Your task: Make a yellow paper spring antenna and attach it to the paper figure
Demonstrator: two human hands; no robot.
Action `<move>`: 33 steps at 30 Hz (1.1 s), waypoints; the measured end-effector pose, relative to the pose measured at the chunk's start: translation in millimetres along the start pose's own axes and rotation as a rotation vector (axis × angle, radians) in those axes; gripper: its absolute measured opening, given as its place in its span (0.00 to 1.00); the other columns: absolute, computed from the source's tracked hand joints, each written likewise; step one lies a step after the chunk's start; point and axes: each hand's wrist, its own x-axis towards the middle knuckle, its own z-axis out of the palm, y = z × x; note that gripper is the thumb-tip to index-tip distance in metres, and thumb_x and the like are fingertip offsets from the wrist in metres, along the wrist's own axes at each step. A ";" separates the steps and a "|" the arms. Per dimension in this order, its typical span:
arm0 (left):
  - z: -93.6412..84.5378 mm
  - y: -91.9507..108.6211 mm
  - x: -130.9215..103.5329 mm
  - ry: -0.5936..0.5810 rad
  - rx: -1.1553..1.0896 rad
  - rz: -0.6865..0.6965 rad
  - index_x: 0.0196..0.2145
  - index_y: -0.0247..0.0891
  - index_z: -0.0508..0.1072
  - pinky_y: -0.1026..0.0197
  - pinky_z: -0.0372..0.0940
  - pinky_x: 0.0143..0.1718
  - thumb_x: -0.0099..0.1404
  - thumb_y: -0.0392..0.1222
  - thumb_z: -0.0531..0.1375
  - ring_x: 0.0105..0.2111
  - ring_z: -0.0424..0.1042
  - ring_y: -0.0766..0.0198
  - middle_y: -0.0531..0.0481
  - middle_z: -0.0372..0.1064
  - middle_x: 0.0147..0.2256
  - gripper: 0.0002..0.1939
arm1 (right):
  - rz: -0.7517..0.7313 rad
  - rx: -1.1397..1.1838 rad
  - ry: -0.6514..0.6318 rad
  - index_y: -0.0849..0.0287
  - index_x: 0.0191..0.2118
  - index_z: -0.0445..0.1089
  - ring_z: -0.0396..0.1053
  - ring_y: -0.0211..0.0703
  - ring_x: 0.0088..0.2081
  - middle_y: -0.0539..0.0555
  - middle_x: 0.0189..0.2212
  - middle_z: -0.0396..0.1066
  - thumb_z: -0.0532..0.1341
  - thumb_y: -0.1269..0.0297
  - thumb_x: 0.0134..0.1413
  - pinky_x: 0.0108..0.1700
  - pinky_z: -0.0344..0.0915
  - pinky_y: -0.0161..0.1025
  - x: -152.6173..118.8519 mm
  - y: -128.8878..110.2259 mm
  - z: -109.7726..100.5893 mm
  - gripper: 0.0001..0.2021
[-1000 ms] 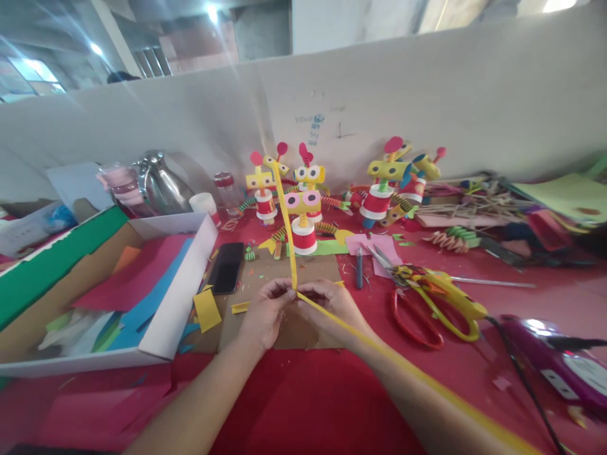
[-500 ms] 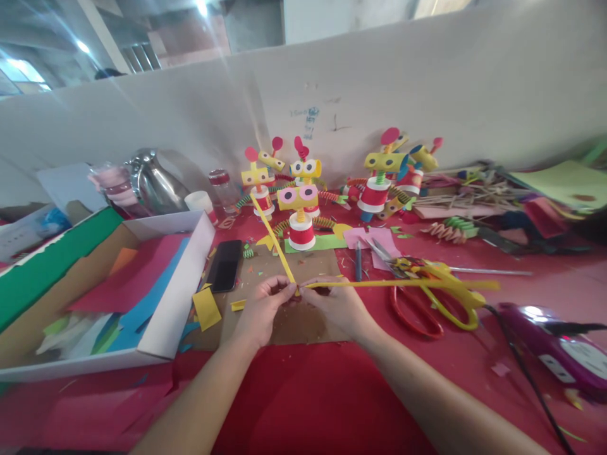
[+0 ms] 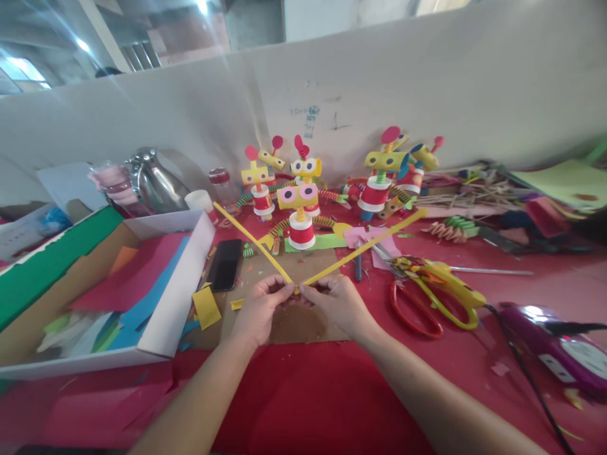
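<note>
Two long yellow paper strips meet between my fingertips in a wide V above the brown cardboard mat (image 3: pixel 303 325). My left hand (image 3: pixel 265 306) pinches the left yellow paper strip (image 3: pixel 253 241) near its lower end, and that strip slants up to the left. Between the thumb and fingers of my right hand (image 3: pixel 339 306) is the right yellow paper strip (image 3: pixel 374 243), slanting up to the right. My fingers hide how the two ends are joined. Straight ahead stands a paper-cup robot figure (image 3: pixel 302 230) with a yellow tube head and folded spring arms.
More cup figures (image 3: pixel 374 193) stand behind. At left are a box of coloured paper (image 3: pixel 177 291), a phone (image 3: pixel 225 265) and a steel jug (image 3: pixel 159 183). Red-handled scissors (image 3: pixel 417 313), a yellow glue gun (image 3: pixel 450 284) and a purple power strip (image 3: pixel 554 347) lie at right.
The right strip has swung from nearly level up to a slant. The left strip has tipped further to the left. Both hands stay in nearly the same place.
</note>
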 end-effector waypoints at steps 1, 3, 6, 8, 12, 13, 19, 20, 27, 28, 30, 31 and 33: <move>-0.1 -0.5 0.0 0.012 0.000 0.015 0.25 0.34 0.72 0.65 0.60 0.29 0.49 0.42 0.68 0.24 0.67 0.69 0.53 0.68 0.23 0.10 | -0.003 0.016 -0.009 0.62 0.27 0.76 0.71 0.39 0.25 0.52 0.22 0.75 0.62 0.62 0.48 0.30 0.66 0.34 -0.1 0.3 0.6 0.09; 0.6 -1.6 -0.2 0.032 -0.009 0.029 0.24 0.34 0.72 0.65 0.59 0.29 0.49 0.42 0.68 0.23 0.65 0.70 0.54 0.67 0.21 0.11 | -0.008 0.056 -0.023 0.62 0.27 0.76 0.72 0.38 0.25 0.52 0.22 0.75 0.61 0.62 0.48 0.31 0.68 0.35 -0.6 0.5 1.6 0.09; 2.4 -2.4 -0.6 0.053 -0.052 0.024 0.23 0.34 0.71 0.66 0.58 0.28 0.48 0.40 0.69 0.22 0.64 0.70 0.54 0.67 0.21 0.11 | -0.021 0.103 -0.038 0.61 0.28 0.76 0.72 0.38 0.25 0.52 0.22 0.76 0.61 0.61 0.49 0.31 0.70 0.35 -1.6 0.8 2.9 0.10; 3.2 -2.7 -0.5 0.060 -0.101 0.022 0.23 0.34 0.71 0.66 0.58 0.28 0.48 0.39 0.69 0.22 0.64 0.71 0.54 0.67 0.21 0.10 | -0.035 0.125 -0.043 0.61 0.28 0.76 0.73 0.38 0.26 0.52 0.23 0.76 0.62 0.61 0.50 0.31 0.70 0.35 -2.1 0.8 3.7 0.10; 4.1 -3.3 -0.4 0.047 -0.152 0.052 0.24 0.34 0.72 0.66 0.59 0.29 0.49 0.38 0.68 0.23 0.65 0.70 0.54 0.67 0.22 0.08 | -0.065 0.150 -0.041 0.61 0.28 0.76 0.73 0.38 0.26 0.52 0.23 0.76 0.61 0.60 0.50 0.32 0.71 0.36 -2.0 -0.9 5.0 0.10; 4.3 -2.8 -0.7 0.048 -0.139 0.066 0.24 0.34 0.72 0.66 0.59 0.29 0.50 0.39 0.68 0.23 0.65 0.71 0.54 0.67 0.22 0.08 | -0.066 0.151 -0.044 0.62 0.29 0.76 0.73 0.38 0.26 0.52 0.23 0.76 0.61 0.60 0.50 0.32 0.71 0.36 -1.8 -1.4 4.9 0.10; 2.2 8.0 -4.8 -0.007 0.021 0.030 0.28 0.33 0.75 0.63 0.63 0.34 0.49 0.39 0.68 0.26 0.68 0.67 0.51 0.71 0.25 0.09 | -0.084 0.025 -0.030 0.63 0.31 0.75 0.73 0.41 0.27 0.54 0.24 0.75 0.60 0.63 0.52 0.32 0.70 0.38 -0.4 -0.1 0.2 0.10; 1.2 9.6 -5.3 -0.013 0.043 0.020 0.29 0.33 0.75 0.62 0.63 0.35 0.49 0.39 0.68 0.27 0.69 0.67 0.50 0.71 0.26 0.09 | -0.095 0.006 -0.032 0.63 0.31 0.75 0.72 0.41 0.27 0.53 0.24 0.75 0.60 0.63 0.52 0.32 0.70 0.38 -0.1 0.1 -0.8 0.09; 1.0 8.2 -4.8 0.018 -0.057 0.087 0.29 0.35 0.75 0.64 0.64 0.36 0.49 0.35 0.68 0.30 0.70 0.68 0.52 0.72 0.27 0.08 | -0.088 0.242 -0.118 0.61 0.28 0.73 0.70 0.37 0.26 0.50 0.23 0.72 0.60 0.56 0.52 0.31 0.69 0.35 -2.7 -9.7 -2.3 0.13; 2.0 6.9 -4.5 0.020 -0.097 0.098 0.28 0.35 0.75 0.65 0.64 0.36 0.48 0.34 0.68 0.29 0.70 0.68 0.53 0.72 0.27 0.08 | -0.120 0.234 -0.100 0.61 0.29 0.73 0.71 0.38 0.27 0.51 0.24 0.72 0.60 0.56 0.52 0.32 0.69 0.35 -4.1 -10.7 -1.6 0.13; 3.5 4.3 -3.8 0.028 -0.160 0.120 0.28 0.36 0.75 0.65 0.64 0.35 0.48 0.33 0.68 0.29 0.70 0.69 0.53 0.72 0.26 0.07 | -0.222 0.150 -0.025 0.60 0.31 0.73 0.72 0.39 0.30 0.52 0.27 0.73 0.62 0.59 0.51 0.34 0.69 0.36 -7.2 -10.3 0.2 0.09; 3.8 3.0 -3.4 0.035 -0.184 0.124 0.28 0.36 0.75 0.65 0.64 0.35 0.48 0.33 0.68 0.29 0.70 0.69 0.53 0.72 0.26 0.07 | -0.276 0.086 0.026 0.59 0.32 0.73 0.72 0.41 0.31 0.53 0.29 0.74 0.63 0.60 0.50 0.36 0.69 0.37 -8.4 -9.0 1.2 0.07; 3.5 0.5 -2.3 0.040 -0.219 0.124 0.28 0.37 0.75 0.65 0.64 0.36 0.47 0.32 0.68 0.29 0.71 0.69 0.54 0.72 0.26 0.08 | -0.344 -0.034 0.117 0.57 0.33 0.74 0.72 0.42 0.33 0.54 0.30 0.74 0.64 0.63 0.49 0.37 0.69 0.38 -9.9 -5.7 3.3 0.05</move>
